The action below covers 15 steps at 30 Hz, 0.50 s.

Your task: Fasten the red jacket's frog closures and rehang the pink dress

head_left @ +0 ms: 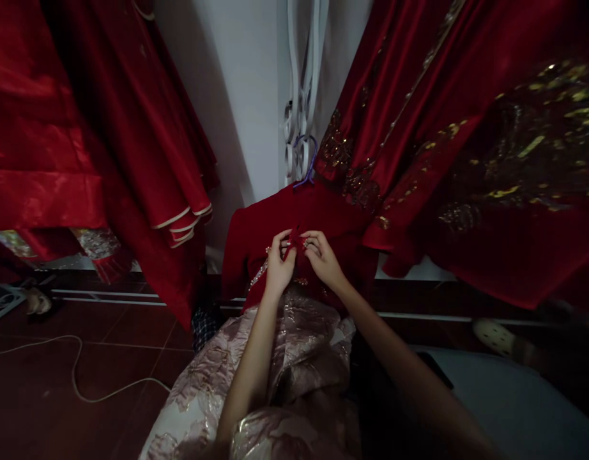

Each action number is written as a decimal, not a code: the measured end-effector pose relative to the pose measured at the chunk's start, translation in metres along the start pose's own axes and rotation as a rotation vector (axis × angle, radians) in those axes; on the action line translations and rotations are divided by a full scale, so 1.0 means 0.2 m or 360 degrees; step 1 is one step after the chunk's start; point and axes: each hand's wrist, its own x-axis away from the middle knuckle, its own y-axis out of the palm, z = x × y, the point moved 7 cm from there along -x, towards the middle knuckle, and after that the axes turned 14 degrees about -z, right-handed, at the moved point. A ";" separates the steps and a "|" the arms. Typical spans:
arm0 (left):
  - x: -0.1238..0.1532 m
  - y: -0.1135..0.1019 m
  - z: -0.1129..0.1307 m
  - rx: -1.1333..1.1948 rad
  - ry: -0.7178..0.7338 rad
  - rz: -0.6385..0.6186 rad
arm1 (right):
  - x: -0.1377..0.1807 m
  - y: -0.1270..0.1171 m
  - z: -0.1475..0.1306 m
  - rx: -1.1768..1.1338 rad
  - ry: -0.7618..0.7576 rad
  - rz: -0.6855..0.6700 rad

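Note:
A dark red jacket [299, 207] hangs in front of me on a purple hanger [308, 160]. At the middle of its front, below the collar area, my left hand [280, 259] pinches a small bit of red fabric trim. My right hand [321, 255] pinches the same spot from the other side, fingertips close to the left ones. Exactly what lies between the fingers is too small and dark to make out. A beaded trim [259, 275] runs down beside my left hand. Pinkish brocade cloth with metallic patterns [304, 319] lies below both hands, over my lap.
Red garments [170, 160] hang at the left, and red gowns with gold sequins [457, 160] hang at the right. Behind the hanger are white curled metal bars [301, 83]. A white cable [78, 370] crosses the tiled floor. At the right are a pale clog [493, 337] and a light-coloured surface [505, 396].

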 end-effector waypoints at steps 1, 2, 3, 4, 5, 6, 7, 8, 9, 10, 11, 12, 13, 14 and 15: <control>0.01 -0.01 -0.01 -0.0015 0.0015 0.0057 | 0.00 0.00 0.00 -0.0004 0.0024 0.0009; 0.02 -0.03 -0.01 -0.0015 0.0015 0.0123 | 0.01 0.00 0.00 -0.0009 0.0057 0.0016; 0.02 -0.05 -0.02 0.0002 0.0002 0.0188 | 0.01 0.00 0.00 -0.0012 0.0093 0.0019; 0.02 -0.06 -0.03 0.0028 -0.0020 0.0246 | 0.01 0.00 0.00 -0.0011 0.0122 0.0021; 0.02 -0.08 -0.04 0.0055 -0.0046 0.0291 | 0.02 0.00 -0.01 -0.0004 0.0142 0.0021; 0.02 -0.08 -0.05 0.0076 -0.0072 0.0321 | 0.02 0.00 -0.01 0.0008 0.0151 0.0016; 0.02 -0.09 -0.05 0.0086 -0.0095 0.0334 | 0.02 0.00 -0.02 0.0024 0.0148 0.0008; 0.02 -0.09 -0.05 0.0085 -0.0110 0.0331 | 0.02 0.00 -0.03 0.0042 0.0135 0.0000; 0.03 -0.09 -0.05 0.0075 -0.0112 0.0318 | 0.02 -0.01 -0.05 0.0059 0.0119 -0.0009; 0.03 -0.08 -0.04 0.0055 -0.0102 0.0302 | 0.02 -0.01 -0.06 0.0076 0.0106 -0.0020; 0.03 -0.08 -0.03 0.0023 -0.0082 0.0281 | 0.02 -0.01 -0.08 0.0100 0.0096 -0.0034; 0.03 -0.07 -0.01 -0.0022 -0.0057 0.0252 | 0.02 -0.02 -0.09 0.0136 0.0085 -0.0046; 0.04 -0.07 0.01 -0.0078 -0.0034 0.0217 | 0.02 -0.02 -0.11 0.0187 0.0077 -0.0058; 0.04 -0.06 0.03 -0.0144 -0.0016 0.0178 | 0.02 -0.02 -0.13 0.0247 0.0068 -0.0062; 0.04 -0.06 0.05 -0.0216 -0.0005 0.0135 | 0.02 -0.03 -0.15 0.0312 0.0062 -0.0064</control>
